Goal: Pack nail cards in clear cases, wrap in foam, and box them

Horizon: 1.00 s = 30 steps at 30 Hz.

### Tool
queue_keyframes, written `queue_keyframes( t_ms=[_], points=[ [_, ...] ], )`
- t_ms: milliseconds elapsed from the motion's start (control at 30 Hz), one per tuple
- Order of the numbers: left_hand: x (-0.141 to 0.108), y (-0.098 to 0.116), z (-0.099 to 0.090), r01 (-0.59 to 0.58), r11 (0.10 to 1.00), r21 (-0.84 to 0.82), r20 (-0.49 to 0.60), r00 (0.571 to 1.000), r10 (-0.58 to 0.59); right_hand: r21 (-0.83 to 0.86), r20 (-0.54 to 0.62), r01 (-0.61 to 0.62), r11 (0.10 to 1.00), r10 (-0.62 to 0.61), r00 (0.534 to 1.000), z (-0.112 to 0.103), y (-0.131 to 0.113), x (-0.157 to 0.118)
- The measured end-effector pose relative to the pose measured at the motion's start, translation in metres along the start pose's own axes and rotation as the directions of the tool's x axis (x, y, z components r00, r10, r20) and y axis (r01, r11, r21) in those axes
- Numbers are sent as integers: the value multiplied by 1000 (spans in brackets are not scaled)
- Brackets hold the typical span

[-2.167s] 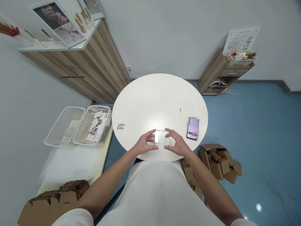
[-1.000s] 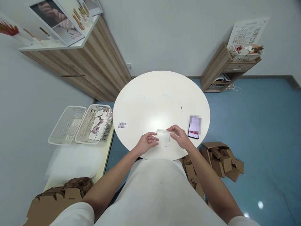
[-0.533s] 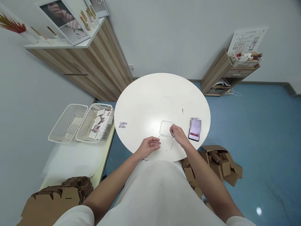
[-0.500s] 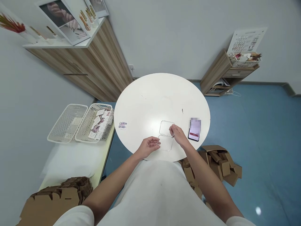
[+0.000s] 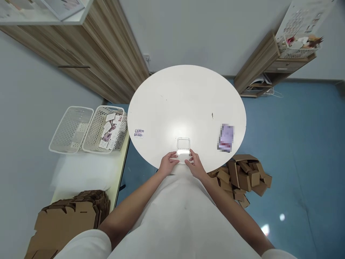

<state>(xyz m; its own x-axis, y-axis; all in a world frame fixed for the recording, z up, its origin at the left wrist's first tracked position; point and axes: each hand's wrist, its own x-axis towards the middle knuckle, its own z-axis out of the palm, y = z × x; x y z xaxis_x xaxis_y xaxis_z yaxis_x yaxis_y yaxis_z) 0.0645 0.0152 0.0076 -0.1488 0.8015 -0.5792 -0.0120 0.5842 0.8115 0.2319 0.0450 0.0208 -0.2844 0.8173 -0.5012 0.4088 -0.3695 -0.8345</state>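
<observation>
A clear plastic box (image 5: pixel 183 157) lies near the front edge of the white round table (image 5: pixel 188 97), its hinged lid folded back away from me. My left hand (image 5: pixel 168 164) grips its left side between thumb and fingers. On the opposite side, my right hand (image 5: pixel 196 166) holds it the same way. The box looks empty. Farther left on the table is a small card of purple press-on nails (image 5: pixel 139 133). A phone (image 5: pixel 226 137) with a purple, partly blurred screen rests at the right.
Left of the table, two white plastic baskets (image 5: pixel 90 141) stand on a side bench, one holding printed cards. Flattened cardboard boxes (image 5: pixel 67 223) are stacked below them. Small cardboard boxes (image 5: pixel 244 180) lie heaped on the floor at right. A wooden cabinet (image 5: pixel 113 46) stands behind.
The open clear box has come down and turned straight in front of me. My right hand moved from the hinge area down to its right side. The view has shifted.
</observation>
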Motion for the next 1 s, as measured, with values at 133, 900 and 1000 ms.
queue_keyframes(
  t_ms=[133,900,1000],
  points=[
    [8,-14,1,-15,990,141,-53,998,23,-24,2,-66,998,66,998,7,12,14],
    [20,-22,12,-34,953,301,-138,987,78,69,-95,-76,995,82,992,29,26,16],
    [28,-18,12,-48,951,307,-138,986,94,43,-102,-60,997,64,993,28,24,25]
  ],
)
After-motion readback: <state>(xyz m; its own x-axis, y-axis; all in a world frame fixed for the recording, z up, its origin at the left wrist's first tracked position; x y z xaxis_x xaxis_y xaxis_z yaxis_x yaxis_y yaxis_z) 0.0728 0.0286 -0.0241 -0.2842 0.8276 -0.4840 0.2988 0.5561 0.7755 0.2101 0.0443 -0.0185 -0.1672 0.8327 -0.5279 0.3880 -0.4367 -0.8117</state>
